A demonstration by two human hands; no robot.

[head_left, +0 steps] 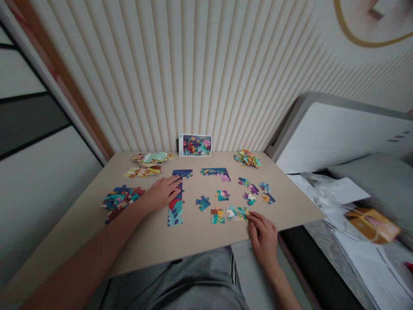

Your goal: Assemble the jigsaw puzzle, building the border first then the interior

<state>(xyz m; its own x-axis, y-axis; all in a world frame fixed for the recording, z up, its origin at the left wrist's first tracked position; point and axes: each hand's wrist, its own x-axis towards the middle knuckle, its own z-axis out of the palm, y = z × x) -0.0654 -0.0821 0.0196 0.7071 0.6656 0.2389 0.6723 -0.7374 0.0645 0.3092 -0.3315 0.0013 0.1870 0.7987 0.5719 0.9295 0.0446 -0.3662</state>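
Observation:
My left hand lies flat with fingers outstretched, its fingertips on the joined left strip of a jigsaw puzzle. My right hand is at the table's front right, its fingers bent and closed on the right end of a short joined row of puzzle pieces. Just left of that row, apart from it, lies a piece with a yellow plant. Farther back is a joined top-right corner section. Loose pieces lie between, among them a blue one and a pink-and-teal one.
A picture card stands against the ribbed wall. Piles of pieces lie at back left, back right and left, the last partly behind my left forearm. Several loose pieces lie at the right. Papers and a cable are beyond the table's right edge.

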